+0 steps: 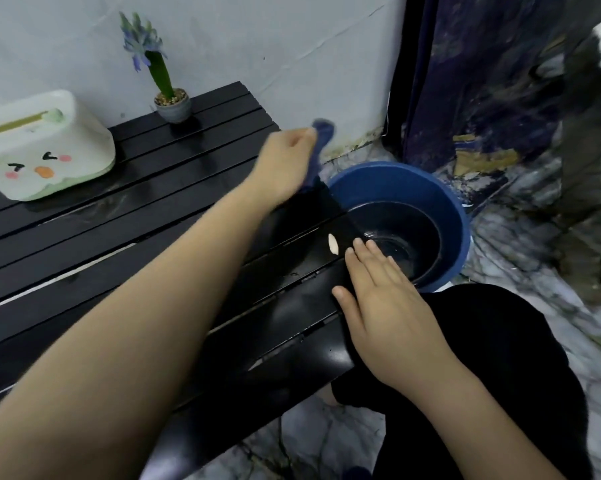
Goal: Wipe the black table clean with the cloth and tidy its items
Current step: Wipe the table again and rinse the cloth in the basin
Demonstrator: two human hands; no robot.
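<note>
The black slatted table (146, 216) runs from the left to the lower middle. My left hand (285, 161) reaches across its far right end and is closed on a dark blue cloth (321, 143), which is blurred and hangs at the table's edge. My right hand (382, 299) lies flat, fingers apart, on the table's right end. A small pale scrap (332, 244) sits on the slats just ahead of its fingertips. A white tissue box with a cartoon face (39, 147) and a small potted purple flower (172, 102) stand along the back of the table.
A blue bucket (441, 188) with water in it stands on the marbled floor right beside the table's right end. A white wall is behind the table, and a dark patterned curtain (482, 81) hangs at the right. My black-clothed knee (482, 358) is under my right forearm.
</note>
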